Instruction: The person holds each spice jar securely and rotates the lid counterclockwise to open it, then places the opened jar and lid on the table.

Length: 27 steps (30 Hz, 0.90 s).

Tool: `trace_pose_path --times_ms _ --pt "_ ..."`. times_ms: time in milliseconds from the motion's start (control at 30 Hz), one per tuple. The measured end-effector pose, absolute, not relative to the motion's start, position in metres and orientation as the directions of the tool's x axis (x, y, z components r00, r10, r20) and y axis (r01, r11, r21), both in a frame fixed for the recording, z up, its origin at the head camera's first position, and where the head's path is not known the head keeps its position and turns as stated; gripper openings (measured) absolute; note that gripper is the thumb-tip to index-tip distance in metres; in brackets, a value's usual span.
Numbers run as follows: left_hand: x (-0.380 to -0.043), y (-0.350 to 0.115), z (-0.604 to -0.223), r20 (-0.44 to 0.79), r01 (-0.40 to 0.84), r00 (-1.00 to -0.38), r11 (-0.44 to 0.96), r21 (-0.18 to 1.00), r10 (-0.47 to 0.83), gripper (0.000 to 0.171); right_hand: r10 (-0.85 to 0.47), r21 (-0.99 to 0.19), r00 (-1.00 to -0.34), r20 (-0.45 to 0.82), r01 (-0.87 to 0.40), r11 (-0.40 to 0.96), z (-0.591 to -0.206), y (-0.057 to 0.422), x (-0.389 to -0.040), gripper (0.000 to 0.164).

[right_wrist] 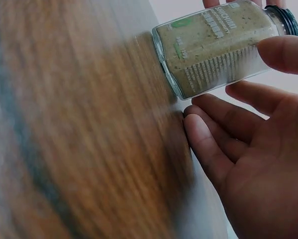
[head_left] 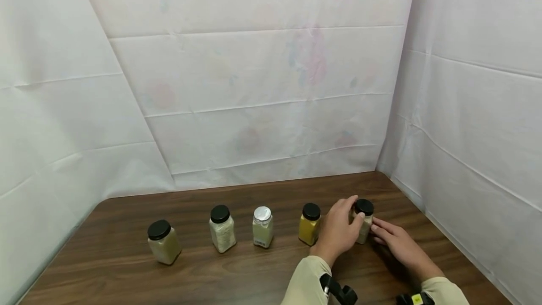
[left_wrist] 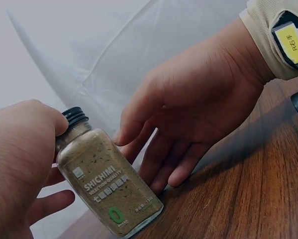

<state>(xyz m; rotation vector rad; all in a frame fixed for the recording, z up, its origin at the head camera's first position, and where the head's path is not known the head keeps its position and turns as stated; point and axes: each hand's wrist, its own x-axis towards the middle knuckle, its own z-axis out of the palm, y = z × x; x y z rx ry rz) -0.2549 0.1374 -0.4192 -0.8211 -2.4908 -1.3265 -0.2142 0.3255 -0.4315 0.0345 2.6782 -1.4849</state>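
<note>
A square glass seasoning jar [left_wrist: 111, 181] labelled SHICHIMI, with a black cap [head_left: 363, 206] and tan flecked powder, stands at the right of the row in the head view. My left hand [head_left: 338, 227] grips it near the neck, thumb on the near side and fingers round the far side. On the jar's right is my right hand [head_left: 400, 244], its thumb [right_wrist: 285, 54] at the jar's upper side and its loosely extended fingers [right_wrist: 203, 137] beside the lower part. Just left of my left hand stands a yellow-filled jar [head_left: 308, 229] with a black cap.
Farther left on the brown wooden table [head_left: 220, 281] are a silver-topped jar [head_left: 263, 232], a black-capped jar of pale powder [head_left: 223, 234] and another of tan-green powder [head_left: 165, 247]. White cloth [head_left: 262, 74] hangs behind the table and along both sides.
</note>
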Motion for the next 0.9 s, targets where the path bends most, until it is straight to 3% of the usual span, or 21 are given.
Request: trace_pose_path --times_ms 200,533,900 --pt "-0.2536 0.1399 -0.4235 0.412 0.554 -0.828 0.451 0.7 0.379 0.046 -0.021 -0.843 -0.997 -0.075 0.052 0.535 -0.4326 0.3276 -0.2134 0.07" --pt "-0.2541 0.143 -0.423 0.395 0.516 -0.85 0.404 0.755 0.348 0.042 0.01 -0.863 -0.999 -0.033 0.034 0.504 -0.4342 0.3245 -0.2183 0.058" --pt "-0.252 0.1455 -0.4235 0.314 0.433 -0.878 0.32 0.843 0.361 0.043 -0.001 -0.761 -1.0 -0.002 0.002 0.648 -0.4321 0.3292 -0.2139 0.062"
